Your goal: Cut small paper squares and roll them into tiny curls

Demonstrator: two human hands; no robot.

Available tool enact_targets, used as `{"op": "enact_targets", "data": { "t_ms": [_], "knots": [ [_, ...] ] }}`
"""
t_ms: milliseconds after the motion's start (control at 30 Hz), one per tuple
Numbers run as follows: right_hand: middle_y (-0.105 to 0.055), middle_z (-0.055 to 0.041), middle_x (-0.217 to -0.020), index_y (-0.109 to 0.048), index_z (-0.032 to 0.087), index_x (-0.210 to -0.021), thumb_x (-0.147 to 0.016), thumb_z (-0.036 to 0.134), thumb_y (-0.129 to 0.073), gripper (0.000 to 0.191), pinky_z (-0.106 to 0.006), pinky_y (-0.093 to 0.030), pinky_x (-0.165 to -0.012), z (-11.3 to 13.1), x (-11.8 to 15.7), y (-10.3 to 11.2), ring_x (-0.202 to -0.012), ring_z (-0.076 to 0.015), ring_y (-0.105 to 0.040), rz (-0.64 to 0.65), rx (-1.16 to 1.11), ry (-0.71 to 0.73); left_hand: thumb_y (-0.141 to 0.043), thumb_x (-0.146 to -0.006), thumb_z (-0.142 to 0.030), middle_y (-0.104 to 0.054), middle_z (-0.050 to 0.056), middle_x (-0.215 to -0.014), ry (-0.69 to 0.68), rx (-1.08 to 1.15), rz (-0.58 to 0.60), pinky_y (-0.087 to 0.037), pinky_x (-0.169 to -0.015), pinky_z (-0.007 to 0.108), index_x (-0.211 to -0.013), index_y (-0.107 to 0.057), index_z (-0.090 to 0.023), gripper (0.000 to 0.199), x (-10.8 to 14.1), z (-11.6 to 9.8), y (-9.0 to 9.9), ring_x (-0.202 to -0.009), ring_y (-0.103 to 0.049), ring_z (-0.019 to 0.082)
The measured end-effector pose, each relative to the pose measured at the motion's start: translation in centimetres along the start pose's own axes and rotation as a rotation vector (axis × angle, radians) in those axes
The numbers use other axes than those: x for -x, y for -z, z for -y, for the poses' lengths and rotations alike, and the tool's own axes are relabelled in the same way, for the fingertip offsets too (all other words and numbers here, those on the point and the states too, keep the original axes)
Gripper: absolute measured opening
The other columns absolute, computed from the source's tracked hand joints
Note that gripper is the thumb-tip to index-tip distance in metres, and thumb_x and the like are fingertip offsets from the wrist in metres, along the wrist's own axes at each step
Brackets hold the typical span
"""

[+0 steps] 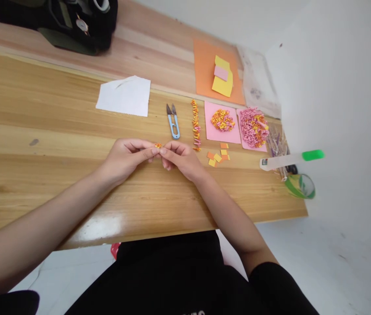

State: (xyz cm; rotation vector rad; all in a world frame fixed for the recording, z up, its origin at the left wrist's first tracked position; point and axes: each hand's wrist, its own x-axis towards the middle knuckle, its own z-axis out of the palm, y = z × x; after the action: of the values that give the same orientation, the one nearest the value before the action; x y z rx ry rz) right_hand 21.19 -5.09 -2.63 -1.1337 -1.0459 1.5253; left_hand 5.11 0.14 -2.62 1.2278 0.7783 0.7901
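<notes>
Between my fingertips is a small orange-and-yellow piece (158, 145), much of it covered by the fingers. My left hand (129, 156) pinches it from the left with thumb and forefinger. My right hand (182, 158) meets it from the right, thumb and finger pressed together at the piece. Just beyond the hands lie blue thread snips (173, 123), blades pointing away. To their right runs a row of small orange, yellow and pink twisted pieces (196, 127). Small orange and yellow paper rectangles (217, 156) lie scattered to the right of my right hand.
Piles of orange-and-pink pieces (222, 120) and mostly pink pieces (253, 127) rest on pink sheets. White paper (124, 96) lies behind my hands. An orange sheet (204, 70) is at the back. A green-capped glue bottle (287, 160) and green cup (299, 187) stand right. A black bag (96, 30) sits back left.
</notes>
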Motion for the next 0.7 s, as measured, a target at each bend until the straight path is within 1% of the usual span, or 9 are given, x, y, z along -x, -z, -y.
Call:
{"op": "enact_targets", "data": {
  "t_ms": [133,333,500,700],
  "knots": [
    [-0.054,0.0067,-0.052,-0.054,0.018,-0.069,-0.067,0.059,-0.073,0.046,-0.019,-0.04,-0.047,-0.02,0.0,-0.11,-0.047,-0.0056,-0.047,-0.007,-0.015,-0.008,-0.086,-0.06,-0.036,-0.07,0.002,-0.061,0.02,0.032,-0.031,-0.046,-0.058,0.028,-0.064,-0.076,-0.02,0.02,-0.07,0.2,-0.01,-0.055,-0.057,0.013],
    [-0.055,0.0057,-0.053,-0.057,0.017,-0.072,-0.071,0.055,-0.072,0.041,-0.019,-0.038,-0.047,-0.16,0.06,-0.01,-0.049,-0.0062,-0.048,0.007,-0.017,-0.019,-0.084,-0.064,-0.04,-0.069,0.003,-0.063,0.048,0.049,0.014,-0.044,-0.06,0.027,-0.063,-0.074,-0.018,0.024,-0.23,0.02,0.04,-0.057,-0.056,0.013],
    [-0.055,0.005,-0.054,-0.056,0.017,-0.073,-0.077,0.05,-0.069,0.035,-0.019,-0.038,-0.047,-0.16,0.15,-0.01,-0.049,-0.0065,-0.048,0.008,-0.001,-0.023,-0.084,-0.064,-0.038,-0.066,0.002,-0.06,0.074,0.098,0.044,-0.043,-0.059,0.027,-0.062,-0.073,-0.017,0.023,-0.24,-0.32,-0.03,-0.058,-0.054,0.012],
    [-0.057,0.005,-0.055,-0.057,0.017,-0.073,-0.075,0.05,-0.07,0.036,-0.018,-0.039,-0.048,-0.2,0.16,-0.04,-0.049,-0.0063,-0.048,0.013,-0.007,-0.014,-0.084,-0.063,-0.037,-0.064,0.001,-0.059,0.092,0.132,0.04,-0.042,-0.059,0.027,-0.063,-0.073,-0.017,0.023,-0.15,-0.47,-0.16,-0.057,-0.052,0.012]
  ]
}}
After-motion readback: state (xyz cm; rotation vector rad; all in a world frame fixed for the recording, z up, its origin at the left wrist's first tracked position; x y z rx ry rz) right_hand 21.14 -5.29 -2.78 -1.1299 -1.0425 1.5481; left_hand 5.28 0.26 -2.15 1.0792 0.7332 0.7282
